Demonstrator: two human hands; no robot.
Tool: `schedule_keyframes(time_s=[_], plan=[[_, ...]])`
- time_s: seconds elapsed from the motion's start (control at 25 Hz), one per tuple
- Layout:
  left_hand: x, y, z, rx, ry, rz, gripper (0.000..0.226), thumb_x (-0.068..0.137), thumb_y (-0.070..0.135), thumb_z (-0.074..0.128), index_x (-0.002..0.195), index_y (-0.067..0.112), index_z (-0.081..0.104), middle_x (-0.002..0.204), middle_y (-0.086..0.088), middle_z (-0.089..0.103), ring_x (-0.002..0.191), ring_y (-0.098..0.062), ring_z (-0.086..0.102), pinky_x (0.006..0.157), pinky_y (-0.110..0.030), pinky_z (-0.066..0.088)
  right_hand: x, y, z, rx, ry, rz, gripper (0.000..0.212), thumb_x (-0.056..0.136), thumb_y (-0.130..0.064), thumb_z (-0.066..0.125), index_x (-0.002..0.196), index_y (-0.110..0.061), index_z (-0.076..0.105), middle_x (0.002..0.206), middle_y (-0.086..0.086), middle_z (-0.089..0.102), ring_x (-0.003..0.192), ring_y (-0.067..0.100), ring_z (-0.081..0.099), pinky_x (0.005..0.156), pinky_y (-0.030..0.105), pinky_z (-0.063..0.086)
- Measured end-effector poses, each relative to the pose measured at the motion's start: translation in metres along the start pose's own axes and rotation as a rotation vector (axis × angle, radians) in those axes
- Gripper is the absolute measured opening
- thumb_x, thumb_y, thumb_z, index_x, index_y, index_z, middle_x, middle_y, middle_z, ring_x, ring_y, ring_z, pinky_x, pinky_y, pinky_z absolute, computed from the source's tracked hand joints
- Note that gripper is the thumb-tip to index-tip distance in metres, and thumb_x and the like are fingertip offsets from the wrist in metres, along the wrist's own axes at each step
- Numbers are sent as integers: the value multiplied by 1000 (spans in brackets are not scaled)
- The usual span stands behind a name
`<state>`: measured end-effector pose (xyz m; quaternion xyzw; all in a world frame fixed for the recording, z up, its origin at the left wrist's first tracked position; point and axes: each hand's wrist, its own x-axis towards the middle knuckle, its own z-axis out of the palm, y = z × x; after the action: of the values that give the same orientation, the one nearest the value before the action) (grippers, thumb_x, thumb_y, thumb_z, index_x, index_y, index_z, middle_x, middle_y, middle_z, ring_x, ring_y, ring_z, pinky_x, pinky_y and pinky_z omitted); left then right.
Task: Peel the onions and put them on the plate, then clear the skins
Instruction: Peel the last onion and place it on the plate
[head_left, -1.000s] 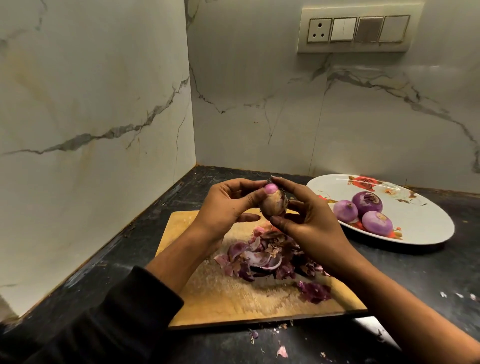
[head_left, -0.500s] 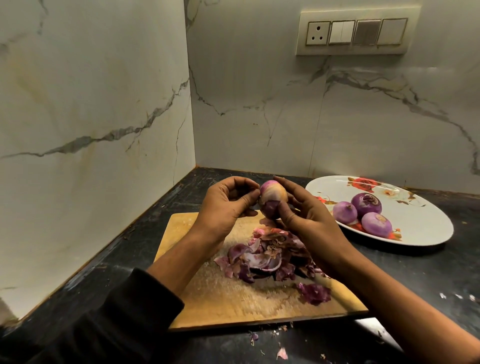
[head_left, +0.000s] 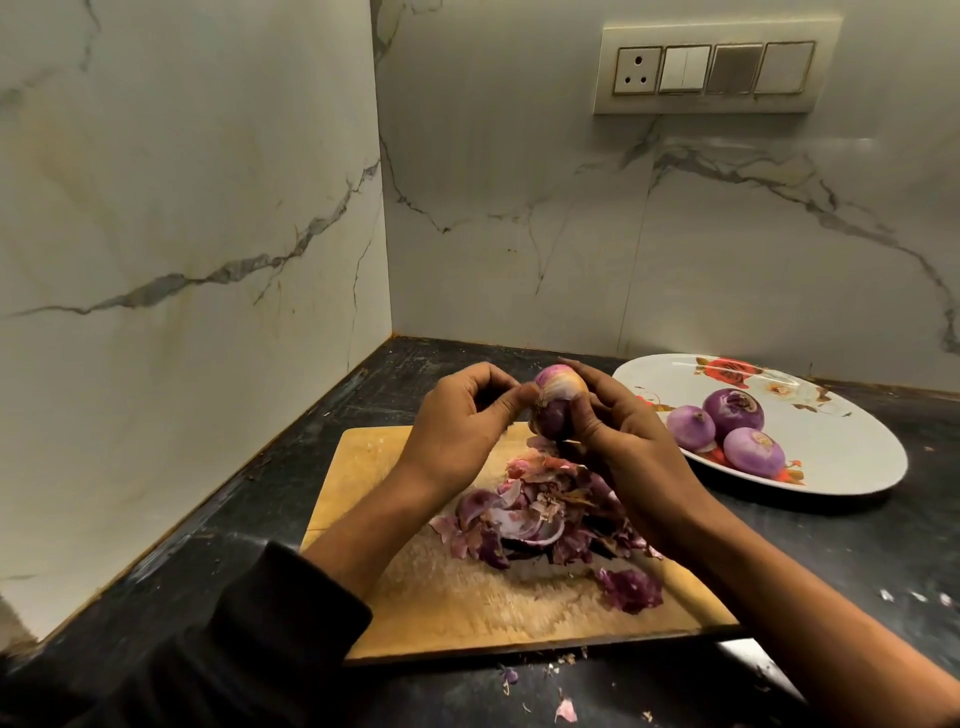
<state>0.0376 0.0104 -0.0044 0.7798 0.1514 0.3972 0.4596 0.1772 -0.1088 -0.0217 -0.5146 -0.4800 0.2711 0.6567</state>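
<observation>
Turned since before, onion (head_left: 558, 402) sits in right-hand (head_left: 631, 441) grip.

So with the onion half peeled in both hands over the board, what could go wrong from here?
1. Scraps may miss the cutting board: bits already lie on the counter in front of it.
2. The skin pile reaches the board's right side, so more peelings could spill off.
3. The onion is held mid-air between left hand and right hand; it could slip and drop into the skins.
</observation>
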Motion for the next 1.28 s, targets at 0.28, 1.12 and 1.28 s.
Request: schedule_keyframes(time_s=[0.28,1.12,1.28], plan=[[-1,0,-1,-22,29,43,14,85,10,75,88,22,69,84,4,71,78,-12,69,57,-20,54,-2,-5,2,-57,2,16,57,91,-36,58,144,-21,47,129,10,63,102,22,73,80,28,59],[-8,5,2,284,229,273,13,86,15,76,99,16,77,83,13,71,80,2,68,69,-8,53,0,-7,5,-126,90,23,70,78,-58,65,136,-20,53,123,12,65,100,19,72,77,32,60],[-6,2,3,183,199,170,11,90,15,72,100,18,74,86,12,71,80,1,69,71,-14,56,0,-7,5,-50,73,27,58,87,-43,64,137,-17,54,119,9,69,101,22,73,78,33,61]])
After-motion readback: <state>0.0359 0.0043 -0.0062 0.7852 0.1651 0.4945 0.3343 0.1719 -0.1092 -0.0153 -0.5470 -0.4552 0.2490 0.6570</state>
